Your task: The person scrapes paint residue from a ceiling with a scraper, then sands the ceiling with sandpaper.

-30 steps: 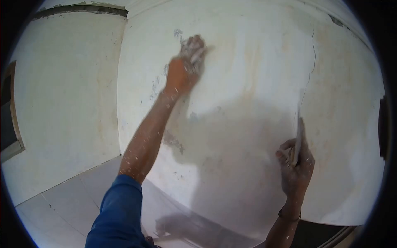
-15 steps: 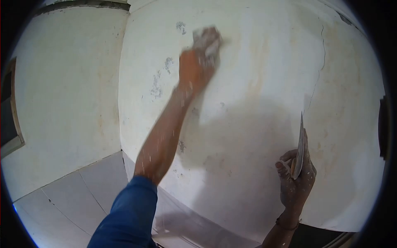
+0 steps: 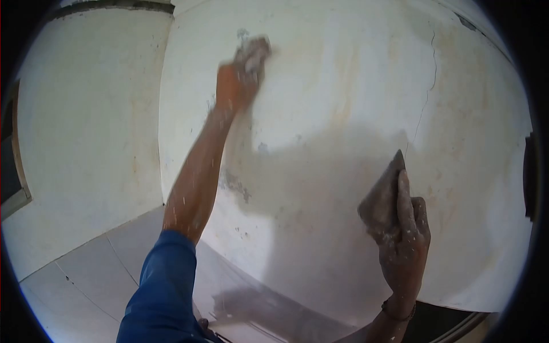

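High on the cream wall (image 3: 320, 86), my left hand (image 3: 246, 68) is closed and blurred by motion. A crumpled, whitish-grey piece (image 3: 254, 52) seems to be in its fingers, but its kind is too smeared to make out. The hand is close to the wall, near a small grey patch of worn paint. Lower right, my right hand (image 3: 407, 240), spotted with white, grips a grey pointed trowel (image 3: 382, 206). Its tip points up and its flat blade faces me, with a finger stretched along the edge. The trowel's handle is hidden in the palm.
A thin crack (image 3: 426, 103) runs down the wall on the right. Grey tiles (image 3: 86, 274) cover the lower left wall, below a framed opening (image 3: 14, 154). A dark object (image 3: 529, 177) sits at the right edge. My shadow falls across the wall's middle.
My left hand has moved left along the wall, toward the grey patch. My right hand has turned the trowel from edge-on to flat side showing, and shifted slightly left.
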`<state>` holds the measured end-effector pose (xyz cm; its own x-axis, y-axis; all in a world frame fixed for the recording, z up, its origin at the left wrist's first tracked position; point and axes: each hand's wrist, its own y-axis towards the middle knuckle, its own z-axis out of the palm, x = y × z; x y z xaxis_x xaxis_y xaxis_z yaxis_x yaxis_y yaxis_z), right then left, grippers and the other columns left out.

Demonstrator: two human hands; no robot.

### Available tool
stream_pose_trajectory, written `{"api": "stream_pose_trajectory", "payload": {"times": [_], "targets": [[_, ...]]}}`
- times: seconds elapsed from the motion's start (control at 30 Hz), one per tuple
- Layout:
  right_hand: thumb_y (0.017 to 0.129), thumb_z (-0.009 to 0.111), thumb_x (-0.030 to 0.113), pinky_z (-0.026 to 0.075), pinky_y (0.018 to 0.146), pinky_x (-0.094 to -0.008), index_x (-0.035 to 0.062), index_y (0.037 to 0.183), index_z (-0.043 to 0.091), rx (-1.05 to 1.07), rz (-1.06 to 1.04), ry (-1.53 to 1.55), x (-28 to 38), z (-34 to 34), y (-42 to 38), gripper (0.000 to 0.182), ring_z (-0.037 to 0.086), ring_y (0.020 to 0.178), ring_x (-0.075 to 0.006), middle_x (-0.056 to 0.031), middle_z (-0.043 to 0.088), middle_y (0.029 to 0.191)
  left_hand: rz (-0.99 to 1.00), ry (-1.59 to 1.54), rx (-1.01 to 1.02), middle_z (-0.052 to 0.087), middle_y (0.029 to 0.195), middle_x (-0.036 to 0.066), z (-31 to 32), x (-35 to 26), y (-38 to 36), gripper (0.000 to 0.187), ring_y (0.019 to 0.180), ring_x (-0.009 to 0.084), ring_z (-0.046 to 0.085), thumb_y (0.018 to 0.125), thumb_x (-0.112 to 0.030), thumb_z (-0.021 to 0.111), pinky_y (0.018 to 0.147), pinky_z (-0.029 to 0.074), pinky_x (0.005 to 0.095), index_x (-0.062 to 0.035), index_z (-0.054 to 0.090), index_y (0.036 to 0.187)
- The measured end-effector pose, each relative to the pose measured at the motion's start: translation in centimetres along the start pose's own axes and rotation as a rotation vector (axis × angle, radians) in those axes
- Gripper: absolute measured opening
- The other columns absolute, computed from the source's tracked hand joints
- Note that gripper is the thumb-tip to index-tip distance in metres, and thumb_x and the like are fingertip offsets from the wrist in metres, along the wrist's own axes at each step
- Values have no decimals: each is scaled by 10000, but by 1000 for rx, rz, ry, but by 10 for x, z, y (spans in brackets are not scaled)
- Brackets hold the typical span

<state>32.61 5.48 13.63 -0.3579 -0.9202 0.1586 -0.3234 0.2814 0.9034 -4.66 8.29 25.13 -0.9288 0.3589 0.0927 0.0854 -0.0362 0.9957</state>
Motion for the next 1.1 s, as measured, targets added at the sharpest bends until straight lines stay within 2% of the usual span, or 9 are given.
{"api": "stream_pose_trajectory", "payload": {"times": [0.13,0.17,0.27,0.3,0.43,0.6,0.73,0.9,1.1], "targets": [[725,660,80,420,647,-406,115,1346,409,7,15,-188,12,7,21,671,495,743,-298,-137,497,880,-281,-715,-160,520,1280,12,37,-52,-47,495,1229,200,445,766,56,542,1083,300,355,-202,570,1187],[720,676,102,401,638,-414,139,1340,422,-4,-5,-250,18,10,32,670,478,717,-299,-131,473,861,80,50,-76,522,1277,-12,28,-67,-51,495,1225,218,448,770,44,543,1107,241,367,-219,565,1189],[718,685,256,458,640,-387,161,1291,478,-52,-175,-500,33,5,74,616,544,749,-303,-131,488,880,192,243,8,547,1242,9,2,-28,-15,404,1016,184,600,775,-8,561,1040,358,343,-176,599,1140],[736,667,313,500,625,-370,141,1253,518,-57,-285,-633,34,6,84,564,587,760,-299,-135,521,898,-136,4,-11,560,1221,19,-1,-19,9,395,923,175,628,765,-15,563,1015,387,328,-163,607,1128],[767,624,383,520,603,-347,78,1123,604,30,-410,-847,35,17,135,469,621,732,-280,-124,556,858,147,207,-122,591,1175,22,6,-46,-32,413,1116,200,543,737,42,569,1013,386,337,-167,640,1086],[797,603,370,527,519,-282,40,855,688,166,-589,-1227,51,21,138,346,637,654,-170,-103,581,822,-55,181,-71,571,1208,28,-21,-18,-27,333,1213,209,456,806,10,552,1097,224,450,-138,634,1094],[775,586,458,504,514,-291,45,930,686,143,-641,-1195,46,37,150,452,614,605,-198,-147,572,831,-96,-6,-184,574,1201,38,-8,-16,-42,287,1208,213,461,847,-15,525,1087,245,454,-120,633,1091],[789,560,488,494,486,-277,110,1297,472,375,-564,-1361,67,34,163,640,605,587,-182,-134,579,905,-59,84,-226,577,1192,62,-10,-11,-47,271,1193,217,475,868,-29,519,1072,280,452,-113,625,1103],[803,557,471,507,508,-285,94,1247,521,262,-665,-1371,69,53,163,583,613,590,-179,-116,589,881,-109,106,-215,572,1198,72,-26,9,-66,302,1193,227,474,860,-11,520,1072,286,440,-115,611,1128]]}}
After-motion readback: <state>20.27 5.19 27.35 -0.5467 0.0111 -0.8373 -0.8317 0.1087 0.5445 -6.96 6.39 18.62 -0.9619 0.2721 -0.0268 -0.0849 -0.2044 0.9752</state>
